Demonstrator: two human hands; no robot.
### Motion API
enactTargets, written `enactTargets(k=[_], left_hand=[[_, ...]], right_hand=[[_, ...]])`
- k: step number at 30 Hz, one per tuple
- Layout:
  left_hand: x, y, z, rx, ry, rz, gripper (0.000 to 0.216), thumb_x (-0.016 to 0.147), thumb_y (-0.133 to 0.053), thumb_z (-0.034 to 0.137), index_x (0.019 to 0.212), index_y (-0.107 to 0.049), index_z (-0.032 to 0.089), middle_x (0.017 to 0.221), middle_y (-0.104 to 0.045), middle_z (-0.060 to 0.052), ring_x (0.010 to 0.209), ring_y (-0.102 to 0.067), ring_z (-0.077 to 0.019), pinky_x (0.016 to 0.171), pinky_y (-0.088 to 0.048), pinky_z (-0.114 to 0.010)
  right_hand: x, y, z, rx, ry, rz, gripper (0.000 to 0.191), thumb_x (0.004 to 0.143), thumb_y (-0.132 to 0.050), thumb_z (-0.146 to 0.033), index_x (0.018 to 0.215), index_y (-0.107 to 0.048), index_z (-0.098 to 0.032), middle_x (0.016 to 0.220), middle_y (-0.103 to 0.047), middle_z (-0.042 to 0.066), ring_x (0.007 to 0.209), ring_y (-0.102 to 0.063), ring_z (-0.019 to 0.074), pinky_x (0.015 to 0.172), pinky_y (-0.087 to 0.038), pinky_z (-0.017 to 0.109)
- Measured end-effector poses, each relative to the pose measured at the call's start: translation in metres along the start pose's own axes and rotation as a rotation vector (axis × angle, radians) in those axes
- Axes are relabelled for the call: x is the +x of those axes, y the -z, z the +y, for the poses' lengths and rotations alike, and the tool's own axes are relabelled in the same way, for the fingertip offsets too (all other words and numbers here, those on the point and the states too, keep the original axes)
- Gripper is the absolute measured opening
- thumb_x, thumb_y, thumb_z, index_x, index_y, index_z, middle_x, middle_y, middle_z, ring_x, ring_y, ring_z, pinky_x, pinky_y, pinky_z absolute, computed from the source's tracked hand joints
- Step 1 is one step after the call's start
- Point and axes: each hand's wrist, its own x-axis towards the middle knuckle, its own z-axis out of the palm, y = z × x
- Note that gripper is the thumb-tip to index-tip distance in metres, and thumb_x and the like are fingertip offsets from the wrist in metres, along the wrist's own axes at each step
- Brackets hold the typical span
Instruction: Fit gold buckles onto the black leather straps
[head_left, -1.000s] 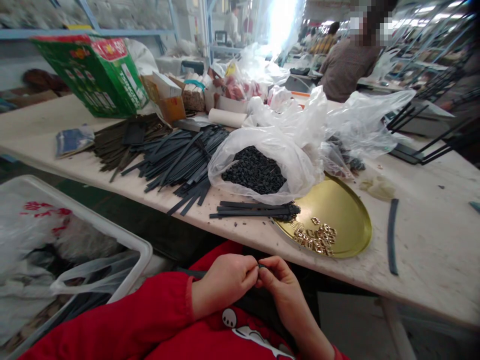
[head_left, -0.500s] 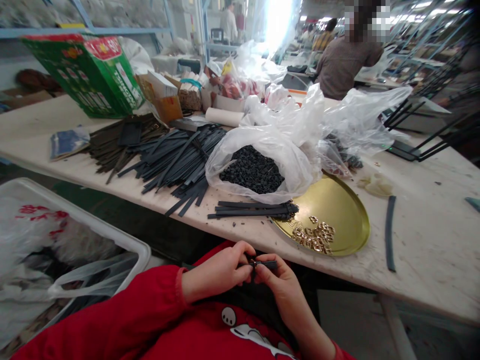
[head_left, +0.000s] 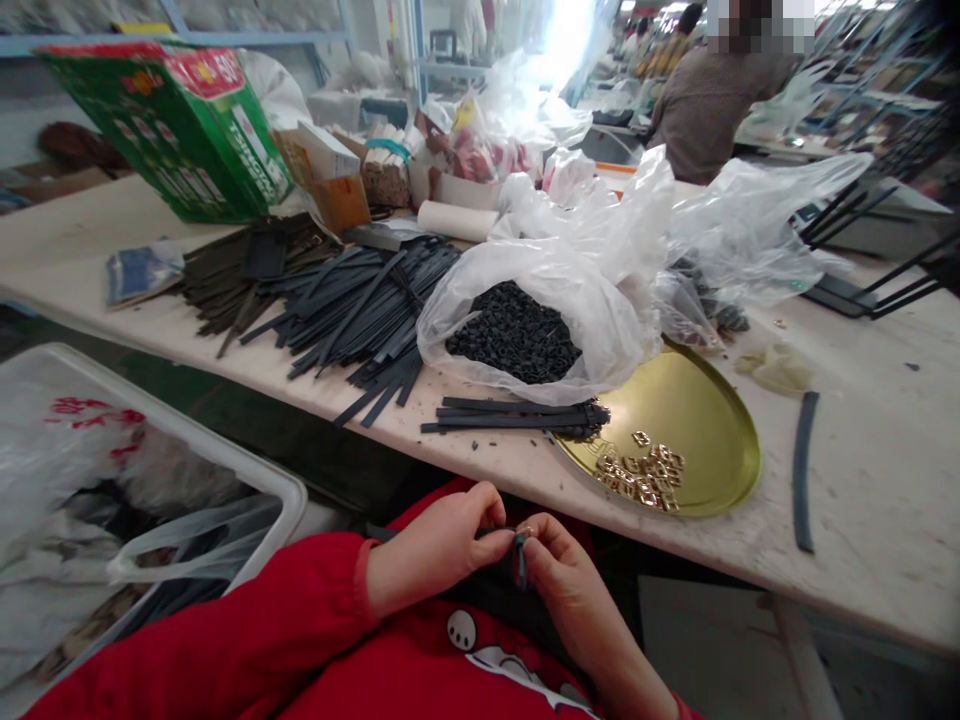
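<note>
Over my lap, my left hand (head_left: pixel 450 545) pinches a dark grey strap (head_left: pixel 381 533), whose tail sticks out behind the wrist. My right hand (head_left: pixel 566 575) is closed at the strap's other end, where a short piece hangs down between thumb and fingers. A small gold glint shows at the right fingertips, probably a metal buckle, mostly covered. Beyond the hands lie finished-looking straps (head_left: pixel 510 415) in a small stack, with their ends on a gold tray (head_left: pixel 705 400). Several gold buckles (head_left: pixel 645 475) are heaped on that tray.
A plastic bag (head_left: pixel 615 340) holds many small black loops (head_left: pixel 517 335). Loose grey strips (head_left: pixel 352 310) spread to its left, and a single strip (head_left: pixel 804 470) lies right. A green box (head_left: pixel 195 150) stands at the back. A white bin (head_left: pixel 289 500) is at lower left.
The strap end in my right hand has turned from pointing right to hanging downward. My hands stay close together; the view has shifted slightly, so the table items appear further right.
</note>
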Motion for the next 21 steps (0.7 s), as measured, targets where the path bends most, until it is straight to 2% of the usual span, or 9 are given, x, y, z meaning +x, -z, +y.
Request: enactTargets(k=[3,5,8,11,13,16,21], left_hand=[[-0.002,0.002,-0.003,0.113,0.028,0.0,0.029,0.074,-0.056,0.045,0.084,-0.055,0.018,0.076,-0.061,-0.002,0.066,-0.055,-0.0164,0.054,-0.034,-0.024],[-0.006,0.006,-0.003,0.106,0.026,-0.055,0.026,0.075,-0.054,0.042,0.085,-0.057,0.018,0.075,-0.062,-0.002,0.066,-0.055,-0.0166,0.054,-0.035,-0.024],[-0.011,0.01,0.001,-0.1,-0.015,-0.167,0.018,0.076,-0.049,0.028,0.088,-0.059,0.019,0.079,-0.064,0.0,0.069,-0.056,-0.0136,0.057,-0.038,-0.02],[-0.014,0.009,0.003,-0.271,0.005,-0.221,0.021,0.077,-0.048,0.025,0.092,-0.06,0.017,0.079,-0.064,0.0,0.066,-0.055,-0.0113,0.056,-0.04,-0.018],[-0.015,0.005,0.002,-0.313,0.023,-0.249,0.024,0.076,-0.048,0.025,0.094,-0.061,0.016,0.077,-0.063,0.0,0.062,-0.053,-0.0103,0.054,-0.039,-0.018],[-0.017,-0.002,-0.001,-0.347,0.03,-0.3,0.027,0.076,-0.049,0.024,0.097,-0.062,0.016,0.074,-0.062,0.001,0.061,-0.053,-0.0103,0.054,-0.04,-0.018],[-0.02,-0.009,-0.005,-0.461,0.043,-0.329,0.031,0.078,-0.047,0.025,0.105,-0.06,0.016,0.083,-0.063,-0.002,0.065,-0.056,-0.0104,0.058,-0.042,-0.019]], right_hand=[[-0.001,0.002,-0.003,-0.009,0.046,-0.02,0.027,0.068,-0.07,-0.035,0.068,-0.048,-0.02,0.069,-0.049,-0.004,0.06,-0.043,0.0097,0.057,-0.036,0.022],[0.0,0.004,-0.005,-0.07,0.085,0.025,0.027,0.071,-0.066,-0.039,0.068,-0.048,-0.019,0.07,-0.051,-0.002,0.062,-0.045,0.011,0.059,-0.038,0.024],[0.002,0.005,-0.002,-0.274,0.184,0.192,0.029,0.073,-0.062,-0.043,0.067,-0.046,-0.02,0.062,-0.051,-0.003,0.057,-0.046,0.0116,0.057,-0.038,0.025],[0.003,0.007,0.003,-0.46,0.307,0.309,0.025,0.071,-0.063,-0.04,0.077,-0.047,-0.021,0.061,-0.049,-0.005,0.054,-0.045,0.0114,0.052,-0.037,0.024],[0.0,0.008,0.005,-0.549,0.299,0.247,0.023,0.073,-0.06,-0.039,0.083,-0.049,-0.021,0.061,-0.048,-0.005,0.053,-0.044,0.011,0.049,-0.035,0.023],[-0.007,0.008,0.006,-0.62,0.227,0.122,0.02,0.077,-0.055,-0.04,0.076,-0.05,-0.021,0.058,-0.046,-0.005,0.05,-0.041,0.0103,0.046,-0.032,0.023],[-0.015,0.001,0.011,-0.688,0.308,0.232,0.021,0.079,-0.053,-0.041,0.076,-0.05,-0.022,0.063,-0.054,-0.002,0.058,-0.049,0.0138,0.054,-0.039,0.025]])
